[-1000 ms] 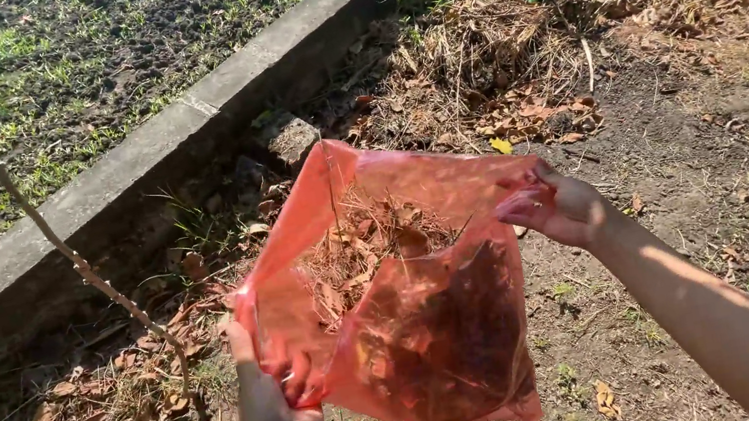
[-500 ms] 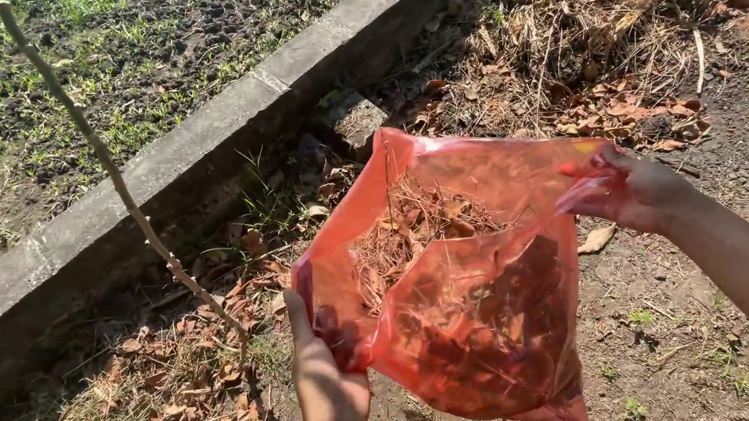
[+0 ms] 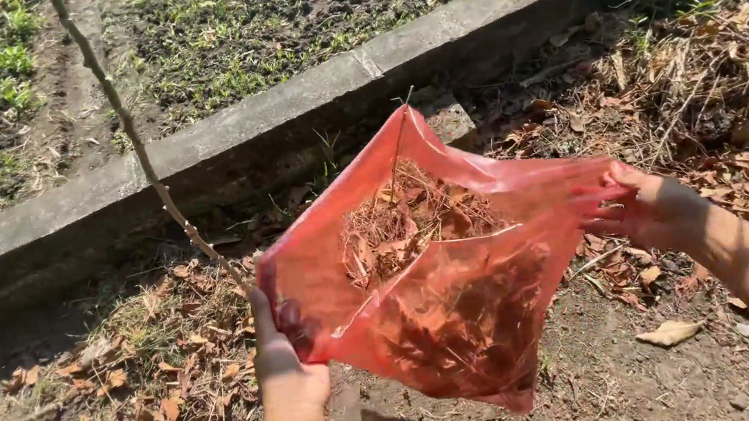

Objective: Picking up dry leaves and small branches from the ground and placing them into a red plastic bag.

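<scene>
A translucent red plastic bag (image 3: 473,316) hangs open between both hands, partly filled with dry brown leaves and twigs (image 3: 412,219). My left hand (image 3: 283,363) grips the bag's near-left rim, fingers curled inside the plastic. My right hand (image 3: 647,205) pinches the right rim and pulls the mouth wide. The bag's far corner points up toward the kerb.
A long concrete kerb (image 3: 278,120) runs across behind the bag, with a grassy soil bed beyond. A thin bare sapling stem (image 3: 135,139) rises left of the bag. Dry leaves and straw (image 3: 738,78) litter the dirt at right and left.
The view has swung left, so the kerb and leaf pile shifted right. Both hands keep hold of the bag; the mouth is stretched a little wider and flatter.
</scene>
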